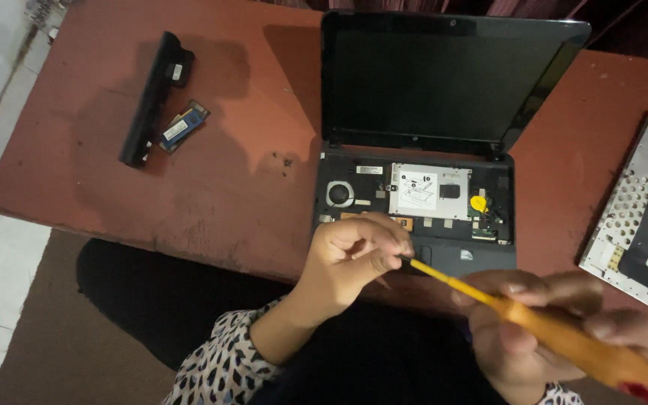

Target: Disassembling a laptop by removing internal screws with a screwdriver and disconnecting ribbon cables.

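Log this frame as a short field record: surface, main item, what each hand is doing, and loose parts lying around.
surface: reddish-brown table
main item: black laptop, screen dark, keyboard removed, internals exposed
left hand: left hand curled at the tip of the screwdriver, over the laptop's front edge; what it pinches cannot be told
right hand: right hand grips the orange screwdriver by its handle
left of laptop: long black battery, memory module beside it
right of laptop: removed keyboard, metal underside up

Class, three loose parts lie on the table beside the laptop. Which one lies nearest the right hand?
The perforated metal plate at the table's right edge, just above the right hand; the black battery and memory module lie far left.
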